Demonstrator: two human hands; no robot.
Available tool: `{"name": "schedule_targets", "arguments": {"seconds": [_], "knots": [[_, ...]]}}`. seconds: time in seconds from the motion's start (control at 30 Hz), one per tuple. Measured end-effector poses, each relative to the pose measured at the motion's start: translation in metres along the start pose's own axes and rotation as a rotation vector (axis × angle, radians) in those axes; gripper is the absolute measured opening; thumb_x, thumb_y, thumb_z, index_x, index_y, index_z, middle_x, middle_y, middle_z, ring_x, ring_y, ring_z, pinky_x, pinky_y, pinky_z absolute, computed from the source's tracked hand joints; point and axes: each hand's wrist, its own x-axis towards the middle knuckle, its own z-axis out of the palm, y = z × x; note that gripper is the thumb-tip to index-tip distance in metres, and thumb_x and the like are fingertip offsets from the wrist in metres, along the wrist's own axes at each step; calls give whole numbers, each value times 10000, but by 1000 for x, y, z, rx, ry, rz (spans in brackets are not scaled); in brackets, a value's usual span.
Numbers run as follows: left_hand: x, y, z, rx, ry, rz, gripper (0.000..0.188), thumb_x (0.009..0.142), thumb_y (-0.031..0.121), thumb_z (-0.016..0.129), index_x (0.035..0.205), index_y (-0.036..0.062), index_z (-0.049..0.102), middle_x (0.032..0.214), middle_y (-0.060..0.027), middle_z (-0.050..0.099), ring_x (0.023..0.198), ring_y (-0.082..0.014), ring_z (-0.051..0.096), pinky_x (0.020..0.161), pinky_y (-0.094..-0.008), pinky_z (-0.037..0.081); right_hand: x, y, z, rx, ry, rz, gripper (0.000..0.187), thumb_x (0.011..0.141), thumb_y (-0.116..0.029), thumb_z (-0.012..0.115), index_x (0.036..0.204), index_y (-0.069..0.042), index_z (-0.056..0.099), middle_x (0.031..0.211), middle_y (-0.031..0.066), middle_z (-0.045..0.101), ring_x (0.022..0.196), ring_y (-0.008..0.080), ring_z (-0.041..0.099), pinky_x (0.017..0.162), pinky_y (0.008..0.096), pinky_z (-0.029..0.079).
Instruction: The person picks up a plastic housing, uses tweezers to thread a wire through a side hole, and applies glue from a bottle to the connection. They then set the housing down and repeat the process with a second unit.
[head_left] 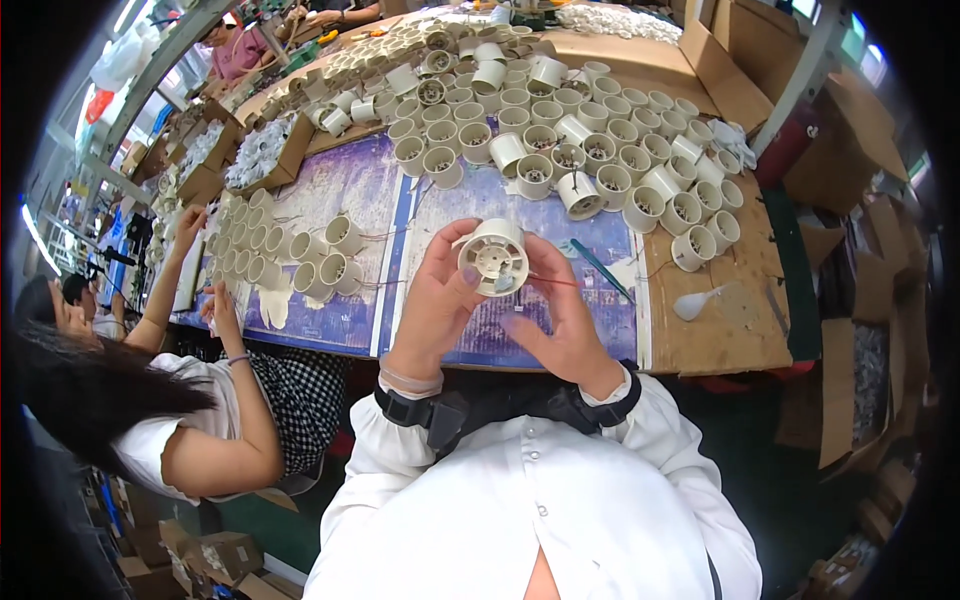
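Observation:
Above the near edge of the table, my left hand (443,295) grips a white round plastic housing (493,262) by its left side, thumb at the front. The slotted end, with openings and a small pale part inside, faces me. My right hand (568,325) is at the housing's right side. Its fingers curl behind and against it, partly hidden, while the thumb stands apart below. A thin red wire (553,281) runs from the housing across the right fingers. Just beyond the right hand, a teal pen-like tool (600,268) lies on the purple-and-white worn tabletop (345,195).
Many similar white housings (535,175) crowd the table's far side and right. A smaller group (308,262) with wires lies left, beside a seated co-worker (215,420). Open cartons (270,150) of pale parts stand at far left. A white funnel-shaped piece (697,302) rests on brown board at right.

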Motion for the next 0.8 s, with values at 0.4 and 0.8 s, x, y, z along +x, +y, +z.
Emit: {"name": "schedule_targets", "arguments": {"seconds": [0.4, 0.8], "knots": [[-7, -8, 18, 453, -28, 137, 573, 817, 52, 698, 1315, 29, 416, 1223, -88, 522, 1143, -181, 508, 983, -313, 420, 3, -6, -4, -77, 103, 107, 549, 867, -86, 643, 1346, -20, 382, 1296, 90, 490, 1173, 182, 501, 1002, 326, 390], [-1, -15, 13, 206, 81, -57, 414, 892, 61, 582, 1268, 38, 412, 1168, -113, 545, 1094, -188, 550, 917, -311, 472, 6, -5, 0, -375, 154, 104, 596, 773, -99, 750, 1281, -34, 445, 1189, 98, 555, 1085, 200, 562, 925, 332, 460]]}}
